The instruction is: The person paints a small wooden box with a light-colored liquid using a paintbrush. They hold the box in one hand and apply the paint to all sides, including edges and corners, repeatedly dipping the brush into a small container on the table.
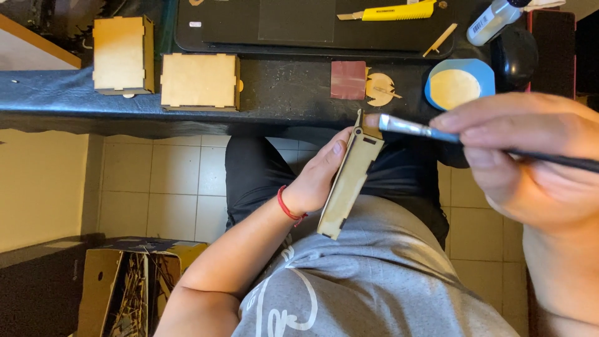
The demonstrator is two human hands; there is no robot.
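My left hand (318, 178) holds a thin laser-cut wooden panel (349, 181) edge-on over my lap, thumb resting near its top edge. My right hand (524, 162) grips a paintbrush (437, 132) with a black handle and metal ferrule. The brush tip touches the panel's upper end. A blue lid holding pale glue (458, 87) sits on the black table just beyond the brush.
Two assembled wooden boxes (123, 55) (199, 81) stand on the black table (281, 100). Also there: a red sandpaper square (347, 80), a small wooden gear piece (379, 89), a yellow utility knife (393, 11), a glue bottle (493, 20), a dark mat (293, 25). A cardboard box (125, 287) sits on the floor.
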